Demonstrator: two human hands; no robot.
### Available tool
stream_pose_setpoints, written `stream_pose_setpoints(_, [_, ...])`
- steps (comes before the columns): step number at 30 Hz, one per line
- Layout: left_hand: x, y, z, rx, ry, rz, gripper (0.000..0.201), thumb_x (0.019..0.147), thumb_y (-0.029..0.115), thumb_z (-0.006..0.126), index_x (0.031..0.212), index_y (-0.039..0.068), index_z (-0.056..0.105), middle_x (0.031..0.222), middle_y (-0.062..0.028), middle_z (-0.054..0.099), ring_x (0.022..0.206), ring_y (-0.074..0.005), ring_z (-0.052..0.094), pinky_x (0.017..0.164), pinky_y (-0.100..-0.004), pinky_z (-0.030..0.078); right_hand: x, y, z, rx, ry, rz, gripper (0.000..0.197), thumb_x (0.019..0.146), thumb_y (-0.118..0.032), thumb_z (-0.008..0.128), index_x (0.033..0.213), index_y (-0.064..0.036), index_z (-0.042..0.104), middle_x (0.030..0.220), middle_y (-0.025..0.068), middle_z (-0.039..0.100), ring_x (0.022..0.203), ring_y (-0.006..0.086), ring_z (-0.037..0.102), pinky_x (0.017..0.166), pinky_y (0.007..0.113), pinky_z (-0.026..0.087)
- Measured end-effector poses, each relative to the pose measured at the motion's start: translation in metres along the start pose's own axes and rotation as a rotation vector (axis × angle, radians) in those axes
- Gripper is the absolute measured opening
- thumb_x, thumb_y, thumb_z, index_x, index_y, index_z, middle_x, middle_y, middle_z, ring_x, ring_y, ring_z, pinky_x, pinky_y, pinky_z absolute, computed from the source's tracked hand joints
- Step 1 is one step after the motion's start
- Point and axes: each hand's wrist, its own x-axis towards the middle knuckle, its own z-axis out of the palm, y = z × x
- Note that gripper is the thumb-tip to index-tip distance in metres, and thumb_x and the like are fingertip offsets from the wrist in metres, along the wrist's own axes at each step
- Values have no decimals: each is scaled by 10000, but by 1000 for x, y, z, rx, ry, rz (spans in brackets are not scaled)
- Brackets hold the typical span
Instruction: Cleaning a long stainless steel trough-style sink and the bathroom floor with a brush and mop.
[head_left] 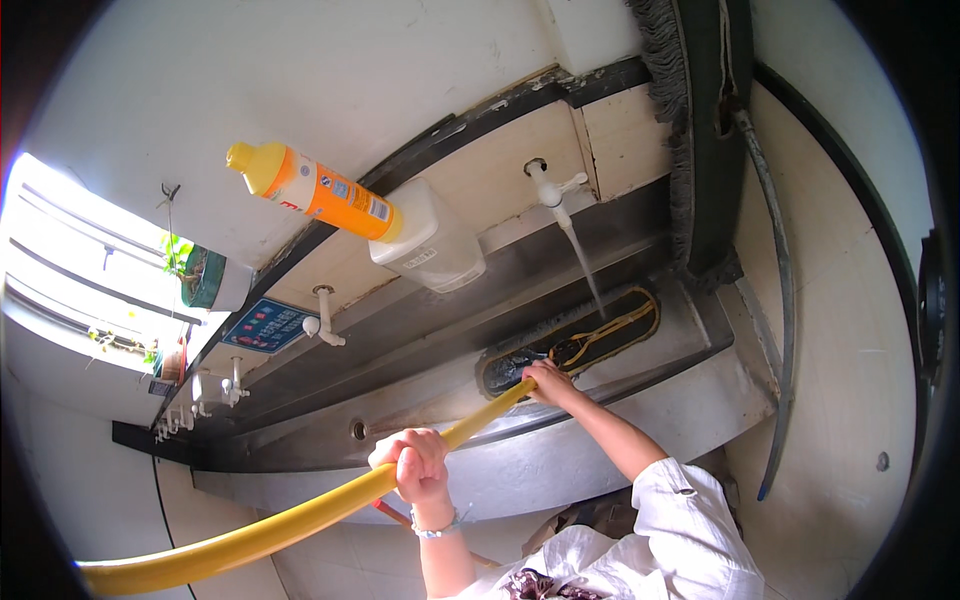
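Note:
My left hand (412,465) is closed around the yellow handle of a flat mop (300,515), which runs from the lower left up to the trough. Further along, my right hand (548,382) grips the same handle close to its lower end. The oblong dark mop head (640,322), with a tan edge and yellowish frame, lies in the metal trough sink (420,405). From the white tap (550,190) above it, a stream of water (582,262) falls onto the head. My right hand hides part of the joint between handle and head.
An orange bottle (335,200) with a yellow cap and a white plastic jug (430,245) stand on the ledge. Along the wall are another tap (324,320) and a blue sign (268,326). A grey fringed mop (665,110) hangs at right, beside a thin grey pole (780,270).

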Motion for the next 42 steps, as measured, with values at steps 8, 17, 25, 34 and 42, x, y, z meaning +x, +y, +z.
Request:
stream_pose_setpoints(8, [-2,0,-3,1,22,6,300,794,35,369,515,105,282,426,14,317,322,-55,250,304,-197,219,0,0,1,17,-5,-16,211,705,-242,674,879,-150,600,990,65,558,1042,269,475,851,410,434])
stream_pose_setpoints(17, [-1,1,-4,15,25,7,292,786,34,363,513,104,288,426,14,317,322,-56,247,304,-195,221,2,1,5,17,-14,-11,219,701,-234,691,881,-153,596,989,71,554,1044,279,470,847,407,435])
stream_pose_setpoints(25, [-4,2,-5,8,9,-3,304,804,46,370,516,103,292,423,13,322,318,-56,256,302,-199,226,0,1,4,20,-12,-25,206,704,-223,683,875,-152,593,977,71,556,1033,279,471,843,404,436])
stream_pose_setpoints(34, [-4,2,-4,23,12,6,297,795,43,372,517,104,289,426,14,325,320,-54,257,303,-195,237,1,1,4,11,-23,-22,192,710,-215,669,874,-154,590,974,71,556,1025,278,471,841,403,438])
stream_pose_setpoints(42, [-5,3,-1,23,27,14,300,786,41,372,509,109,279,430,17,325,328,-49,249,310,-190,232,0,1,3,21,-13,-42,193,703,-213,674,865,-150,590,971,71,557,1022,282,472,839,403,437])
